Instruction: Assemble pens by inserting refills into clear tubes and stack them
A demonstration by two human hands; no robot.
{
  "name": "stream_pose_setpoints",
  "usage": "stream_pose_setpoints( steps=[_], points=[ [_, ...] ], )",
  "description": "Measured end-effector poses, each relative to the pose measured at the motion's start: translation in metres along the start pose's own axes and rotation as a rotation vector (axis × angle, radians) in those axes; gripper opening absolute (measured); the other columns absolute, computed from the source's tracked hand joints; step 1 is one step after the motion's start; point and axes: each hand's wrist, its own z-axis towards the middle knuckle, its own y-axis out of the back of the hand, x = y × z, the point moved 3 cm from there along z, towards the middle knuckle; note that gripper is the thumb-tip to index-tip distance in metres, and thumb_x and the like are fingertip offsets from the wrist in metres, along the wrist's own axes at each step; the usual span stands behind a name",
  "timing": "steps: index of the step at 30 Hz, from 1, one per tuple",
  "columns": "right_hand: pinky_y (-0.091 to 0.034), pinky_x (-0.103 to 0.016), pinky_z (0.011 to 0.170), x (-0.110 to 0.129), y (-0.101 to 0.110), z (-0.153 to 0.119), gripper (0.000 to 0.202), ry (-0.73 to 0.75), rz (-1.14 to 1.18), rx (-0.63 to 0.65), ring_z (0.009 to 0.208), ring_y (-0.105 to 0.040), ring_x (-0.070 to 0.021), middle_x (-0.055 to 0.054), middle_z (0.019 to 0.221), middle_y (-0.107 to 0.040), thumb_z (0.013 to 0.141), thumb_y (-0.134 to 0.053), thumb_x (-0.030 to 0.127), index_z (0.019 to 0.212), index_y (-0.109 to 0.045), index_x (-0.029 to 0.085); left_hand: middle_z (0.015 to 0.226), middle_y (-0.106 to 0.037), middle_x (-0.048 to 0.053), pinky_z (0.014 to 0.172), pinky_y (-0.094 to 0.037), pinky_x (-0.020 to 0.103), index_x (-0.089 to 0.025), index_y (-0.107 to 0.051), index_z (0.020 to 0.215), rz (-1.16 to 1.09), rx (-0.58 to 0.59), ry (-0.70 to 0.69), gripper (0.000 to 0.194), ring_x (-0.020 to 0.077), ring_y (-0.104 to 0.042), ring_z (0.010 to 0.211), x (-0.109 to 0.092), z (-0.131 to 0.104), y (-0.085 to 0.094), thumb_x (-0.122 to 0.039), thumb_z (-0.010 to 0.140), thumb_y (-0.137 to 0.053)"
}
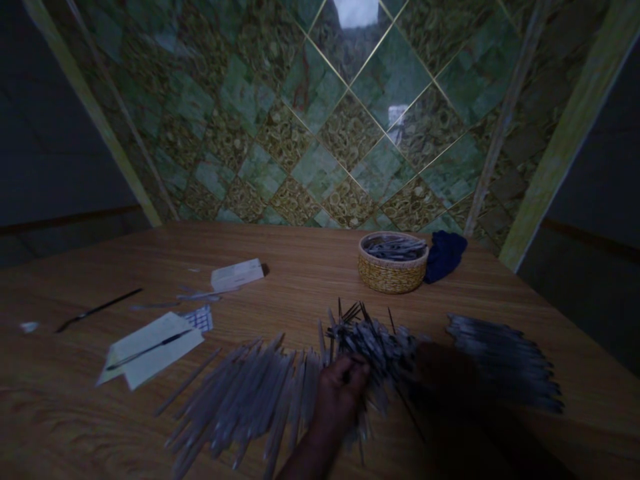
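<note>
My left hand (343, 383) is curled closed at the near edge of a loose pile of thin black pen refills (373, 343) and pale tubes. What its fingers pinch is too dark to make out. My right hand (443, 373) is a dark shape at the right side of that pile, its fingers lost in shadow. Left of my left hand lies a wide spread of clear pen barrels (245, 393), roughly side by side. To the right of my right hand is a neat row of dark-filled pens (505, 360).
A round woven basket (393, 275) filled with pens stands at the back right, with a dark blue cloth (445, 255) beside it. On the left are folded paper (155, 343) with a pen (150, 350) on it, a small white box (237, 274) and a thin black stick (100, 309). A tiled wall borders the table.
</note>
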Motion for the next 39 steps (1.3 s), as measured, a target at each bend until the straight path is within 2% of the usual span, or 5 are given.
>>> stream_pose_setpoints(
  steps=[5, 11, 19, 28, 39],
  points=[
    [-0.044, -0.032, 0.062, -0.038, -0.029, 0.003, 0.029, 0.081, -0.125, 0.103, 0.077, -0.066, -0.0271, -0.014, 0.088, -0.071, 0.081, -0.049, 0.038, 0.086, -0.07, 0.018, 0.052, -0.056, -0.002, 0.052, -0.038, 0.021, -0.014, -0.064, 0.068, -0.182, -0.066, 0.153, 0.016, 0.0107, -0.049, 0.049, 0.006, 0.004, 0.0, -0.029, 0.068, -0.067],
    [-0.042, -0.028, 0.06, -0.048, -0.04, 0.002, 0.027, -0.026, 0.009, 0.075, 0.075, -0.065, -0.0232, -0.013, 0.09, -0.07, 0.079, -0.048, 0.034, 0.085, -0.069, 0.017, 0.053, -0.061, 0.0, 0.051, -0.04, 0.021, -0.013, -0.064, 0.072, -0.311, -0.095, 0.239, 0.019, 0.01, -0.052, 0.046, 0.006, 0.004, 0.001, -0.028, 0.063, -0.071],
    [-0.037, -0.023, 0.057, -0.024, -0.021, 0.003, 0.023, 0.082, 0.389, -0.012, 0.066, -0.058, -0.0146, -0.001, 0.07, -0.065, 0.08, -0.044, 0.031, 0.073, -0.061, 0.018, 0.058, -0.066, 0.003, 0.047, -0.04, 0.019, -0.013, -0.062, 0.073, -0.49, -0.105, 0.319, 0.026, 0.0089, -0.053, 0.045, 0.006, 0.003, 0.001, -0.028, 0.058, -0.076],
    [-0.041, -0.025, 0.068, 0.012, -0.024, -0.013, 0.022, 0.16, 0.432, -0.007, 0.076, -0.06, -0.0166, -0.003, 0.082, -0.069, 0.077, -0.045, 0.026, 0.082, -0.065, 0.02, 0.059, -0.066, 0.003, 0.039, -0.032, 0.016, -0.012, -0.061, 0.075, -0.481, -0.051, 0.286, 0.023, 0.0076, -0.052, 0.041, -0.004, -0.002, -0.001, -0.027, 0.063, -0.074],
    [-0.043, -0.026, 0.071, 0.021, -0.024, -0.017, 0.027, 0.18, 0.362, 0.014, 0.082, -0.063, -0.0182, -0.005, 0.089, -0.071, 0.08, -0.044, 0.025, 0.091, -0.068, 0.02, 0.059, -0.066, 0.002, 0.042, -0.035, 0.017, -0.013, -0.063, 0.07, -0.36, -0.01, 0.263, 0.019, 0.0073, -0.051, 0.042, -0.01, -0.005, -0.004, -0.028, 0.064, -0.073]
  ],
)
